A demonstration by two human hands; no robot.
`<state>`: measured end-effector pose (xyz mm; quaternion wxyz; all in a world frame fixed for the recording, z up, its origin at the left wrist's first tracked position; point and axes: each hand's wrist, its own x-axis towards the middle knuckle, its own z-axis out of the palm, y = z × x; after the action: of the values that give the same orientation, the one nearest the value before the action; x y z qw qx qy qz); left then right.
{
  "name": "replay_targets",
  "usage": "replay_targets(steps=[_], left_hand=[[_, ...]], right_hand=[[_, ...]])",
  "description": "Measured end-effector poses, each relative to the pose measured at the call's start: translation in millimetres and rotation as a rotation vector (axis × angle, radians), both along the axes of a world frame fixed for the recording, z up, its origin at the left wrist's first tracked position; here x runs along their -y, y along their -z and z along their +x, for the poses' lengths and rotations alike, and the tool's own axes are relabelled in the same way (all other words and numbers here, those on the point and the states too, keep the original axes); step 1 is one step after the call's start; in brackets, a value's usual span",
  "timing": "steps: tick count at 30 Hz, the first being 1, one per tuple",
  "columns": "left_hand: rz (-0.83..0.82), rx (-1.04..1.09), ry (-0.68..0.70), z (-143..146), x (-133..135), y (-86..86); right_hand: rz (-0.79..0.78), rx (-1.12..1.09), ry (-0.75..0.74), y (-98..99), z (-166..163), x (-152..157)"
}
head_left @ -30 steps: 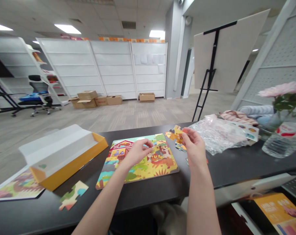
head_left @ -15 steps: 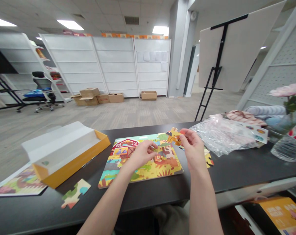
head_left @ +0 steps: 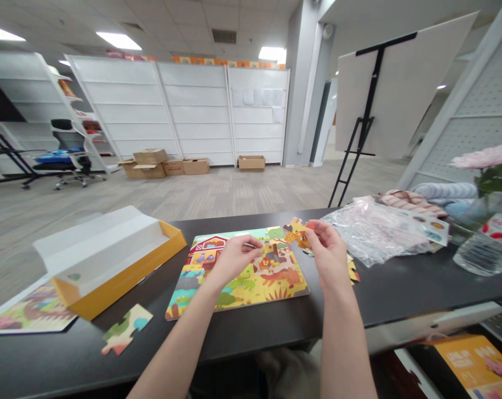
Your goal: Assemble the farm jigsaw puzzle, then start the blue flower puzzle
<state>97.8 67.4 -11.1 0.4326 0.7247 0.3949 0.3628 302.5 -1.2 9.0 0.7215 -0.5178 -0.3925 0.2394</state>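
Note:
A colourful farm puzzle board (head_left: 238,280) lies flat on the black table (head_left: 400,288). My left hand (head_left: 233,257) rests on the board's upper middle with fingers curled, pinching at a piece set among the pictures. My right hand (head_left: 328,250) is raised just past the board's right edge and pinches an orange-yellow puzzle piece (head_left: 296,231) by its right side. More loose pieces (head_left: 352,271) lie on the table under and right of that hand.
An open yellow box with a white lid (head_left: 109,260) stands at the left, a printed sheet (head_left: 30,313) beside it, a loose piece (head_left: 126,328) near the front. Crumpled clear plastic (head_left: 375,230) and a glass vase of pink flowers (head_left: 486,244) sit at the right. An easel (head_left: 361,124) stands behind.
My right hand with the orange piece has shifted slightly. My left hand has stayed on the board, its fingers working at a piece there.

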Motion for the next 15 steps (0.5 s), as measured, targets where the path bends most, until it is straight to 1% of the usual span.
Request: replay_targets(steps=[3,7,11,15], left_hand=[[-0.023,0.028,-0.048,1.4,-2.3,-4.3],[0.008,-0.027,-0.020,22.2,-6.5,-6.8],[0.043,-0.110,0.016,47.9,-11.8,-3.7],[0.056,-0.170,0.038,56.9,-11.3,1.7]], right_hand=[[-0.010,0.004,0.003,1.0,2.8,1.2],[0.007,0.001,0.026,-3.4,2.1,3.9],[0.021,-0.030,0.050,-9.3,1.8,7.2],[0.015,-0.027,0.055,-9.6,3.4,8.4]])
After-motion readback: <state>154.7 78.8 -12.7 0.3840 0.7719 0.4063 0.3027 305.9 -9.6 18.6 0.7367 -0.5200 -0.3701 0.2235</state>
